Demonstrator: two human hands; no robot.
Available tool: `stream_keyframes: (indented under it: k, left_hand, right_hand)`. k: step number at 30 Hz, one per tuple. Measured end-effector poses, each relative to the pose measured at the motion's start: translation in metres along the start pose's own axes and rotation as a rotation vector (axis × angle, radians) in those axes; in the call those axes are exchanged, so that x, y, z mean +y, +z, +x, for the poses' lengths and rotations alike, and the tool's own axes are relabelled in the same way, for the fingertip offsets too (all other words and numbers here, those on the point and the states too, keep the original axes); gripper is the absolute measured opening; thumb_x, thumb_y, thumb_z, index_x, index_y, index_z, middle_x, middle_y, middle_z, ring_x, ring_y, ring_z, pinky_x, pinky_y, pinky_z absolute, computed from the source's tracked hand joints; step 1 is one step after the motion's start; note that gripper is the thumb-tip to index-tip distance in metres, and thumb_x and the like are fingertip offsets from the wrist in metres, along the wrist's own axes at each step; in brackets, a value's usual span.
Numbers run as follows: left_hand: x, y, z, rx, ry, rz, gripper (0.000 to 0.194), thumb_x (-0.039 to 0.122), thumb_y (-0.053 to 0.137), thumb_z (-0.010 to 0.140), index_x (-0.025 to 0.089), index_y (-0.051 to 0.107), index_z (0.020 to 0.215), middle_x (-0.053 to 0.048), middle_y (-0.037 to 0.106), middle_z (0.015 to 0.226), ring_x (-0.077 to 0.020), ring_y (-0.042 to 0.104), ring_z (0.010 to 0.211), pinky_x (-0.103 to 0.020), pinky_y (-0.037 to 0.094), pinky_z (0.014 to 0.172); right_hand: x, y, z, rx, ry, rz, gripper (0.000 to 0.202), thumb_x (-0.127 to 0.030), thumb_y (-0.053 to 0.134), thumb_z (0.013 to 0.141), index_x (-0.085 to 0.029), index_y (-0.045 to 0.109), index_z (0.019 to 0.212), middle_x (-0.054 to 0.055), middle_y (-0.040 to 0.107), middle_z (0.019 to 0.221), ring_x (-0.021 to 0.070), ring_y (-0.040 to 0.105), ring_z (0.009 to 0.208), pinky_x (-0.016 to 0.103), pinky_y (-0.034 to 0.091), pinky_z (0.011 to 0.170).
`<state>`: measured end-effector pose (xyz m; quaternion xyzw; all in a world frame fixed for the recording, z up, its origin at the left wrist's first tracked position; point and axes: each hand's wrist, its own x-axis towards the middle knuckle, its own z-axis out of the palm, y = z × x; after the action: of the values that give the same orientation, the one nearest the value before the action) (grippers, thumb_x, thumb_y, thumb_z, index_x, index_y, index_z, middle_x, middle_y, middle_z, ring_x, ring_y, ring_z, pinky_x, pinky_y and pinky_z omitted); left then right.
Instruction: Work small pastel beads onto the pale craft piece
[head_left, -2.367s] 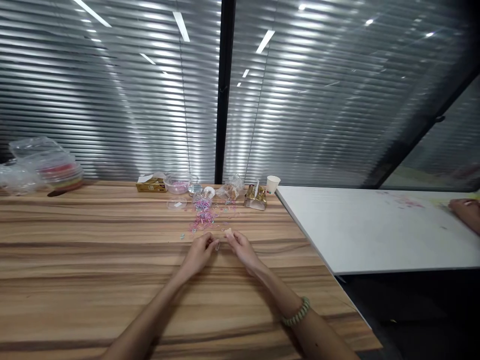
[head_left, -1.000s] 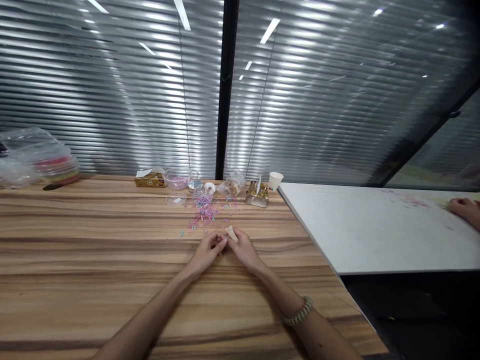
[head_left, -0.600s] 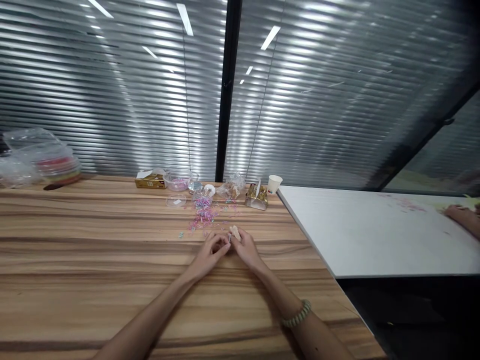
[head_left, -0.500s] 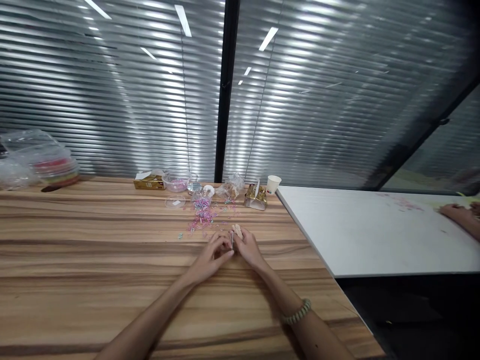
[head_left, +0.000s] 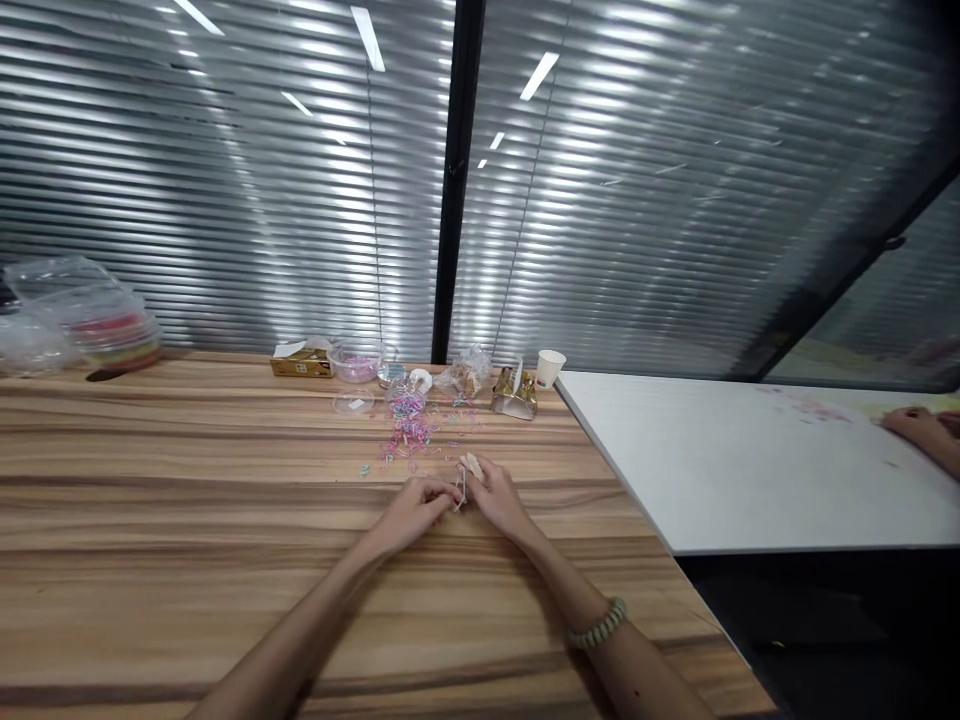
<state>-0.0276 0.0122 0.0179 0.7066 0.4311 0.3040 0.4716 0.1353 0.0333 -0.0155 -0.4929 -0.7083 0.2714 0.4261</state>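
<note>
My left hand [head_left: 409, 512] and my right hand [head_left: 496, 496] meet over the wooden table [head_left: 187, 560], fingertips together. My right hand pinches a small beige piece [head_left: 472, 465]. A thin small item [head_left: 460, 490], too small to name, hangs between the fingertips of both hands. Just beyond my hands lies a scatter of small pastel pieces [head_left: 409, 435] in pink, blue and purple. A coil bracelet [head_left: 596, 625] sits on my right wrist.
At the back stand a gold box [head_left: 301, 366], a clear bowl [head_left: 358, 362], a clear lid [head_left: 352, 403], a crinkled bag [head_left: 469, 371], a gold pouch [head_left: 513, 392] and a paper cup [head_left: 550, 366]. Plastic-wrapped coloured stacks [head_left: 97, 325] sit far left. Another person's hand [head_left: 919, 428] rests on the white table [head_left: 750, 470].
My hands came together from slightly apart. My left fingers closed onto the thin item beside the beige piece, and my hands lowered a little toward the table.
</note>
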Motion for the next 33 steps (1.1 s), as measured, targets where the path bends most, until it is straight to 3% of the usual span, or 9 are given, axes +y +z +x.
stream_keyframes:
  k: [5, 11, 21, 28, 33]
  left_hand:
    - [-0.003, -0.001, 0.003, 0.092, -0.016, -0.002, 0.022, 0.02, 0.052, 0.067, 0.013, 0.072, 0.072, -0.004, 0.067, 0.066, -0.0147, 0.054, 0.059, -0.023, 0.039, 0.057]
    - [-0.012, -0.004, 0.003, 0.135, 0.018, 0.136, 0.026, 0.028, 0.058, 0.069, 0.016, 0.073, 0.087, 0.003, 0.053, 0.047, -0.0096, 0.039, 0.045, -0.02, 0.026, 0.045]
    - [-0.007, -0.005, -0.001, 0.207, 0.129, 0.195, 0.033, 0.038, 0.05, 0.08, 0.016, 0.072, 0.07, -0.002, 0.065, 0.057, -0.0149, 0.052, 0.056, -0.022, 0.037, 0.055]
    - [-0.008, -0.003, -0.004, 0.386, 0.27, 0.274, 0.028, 0.033, 0.047, 0.084, 0.018, 0.071, 0.08, -0.003, 0.064, 0.065, -0.0147, 0.052, 0.06, -0.024, 0.039, 0.061]
    - [-0.012, -0.005, -0.003, 0.448, 0.309, 0.281, 0.027, 0.033, 0.047, 0.085, 0.018, 0.071, 0.083, -0.003, 0.061, 0.065, -0.0157, 0.051, 0.063, -0.025, 0.039, 0.061]
  right_hand:
    - [0.0, 0.0, 0.0, -0.027, -0.017, -0.001, 0.022, -0.032, 0.045, 0.084, -0.017, 0.061, 0.081, 0.004, 0.063, 0.074, 0.0157, 0.053, 0.066, 0.024, 0.037, 0.061]
    - [-0.003, 0.005, -0.002, -0.065, -0.059, -0.04, 0.019, -0.028, 0.046, 0.084, -0.017, 0.06, 0.081, 0.004, 0.063, 0.075, 0.0167, 0.055, 0.07, 0.024, 0.037, 0.063]
    - [-0.004, 0.006, -0.005, -0.106, -0.106, -0.12, 0.015, -0.025, 0.046, 0.084, -0.019, 0.057, 0.075, 0.002, 0.061, 0.072, 0.0153, 0.053, 0.066, 0.023, 0.035, 0.06]
    - [-0.004, 0.006, -0.007, -0.104, -0.118, -0.101, 0.031, -0.039, 0.037, 0.092, -0.019, 0.056, 0.077, 0.003, 0.061, 0.071, 0.0152, 0.053, 0.064, 0.023, 0.035, 0.06]
    - [-0.003, 0.007, -0.006, -0.126, -0.146, -0.114, 0.028, -0.037, 0.039, 0.091, -0.019, 0.056, 0.079, 0.003, 0.06, 0.071, 0.0151, 0.053, 0.064, 0.023, 0.036, 0.06]
